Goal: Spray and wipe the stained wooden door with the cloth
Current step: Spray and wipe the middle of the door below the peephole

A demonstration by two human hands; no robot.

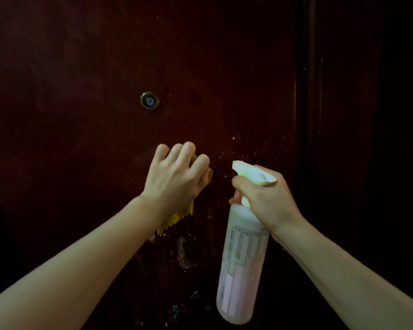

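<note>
A dark red-brown wooden door (86,67) fills the view, speckled with small orange spots and pale smears (183,253) in its lower middle. My left hand (177,175) grips a bunched yellow cloth (174,219) and holds it against the door below the peephole; a zigzag cloth edge hangs under the wrist. My right hand (262,196) grips the neck of a translucent spray bottle (242,265) with pinkish liquid. The bottle's pale nozzle points left at the door, just right of the cloth, with a finger on the trigger.
A brass peephole (149,101) sits in the door above my left hand. The door's right edge and dark frame (308,115) run vertically at the right. The surroundings are dim.
</note>
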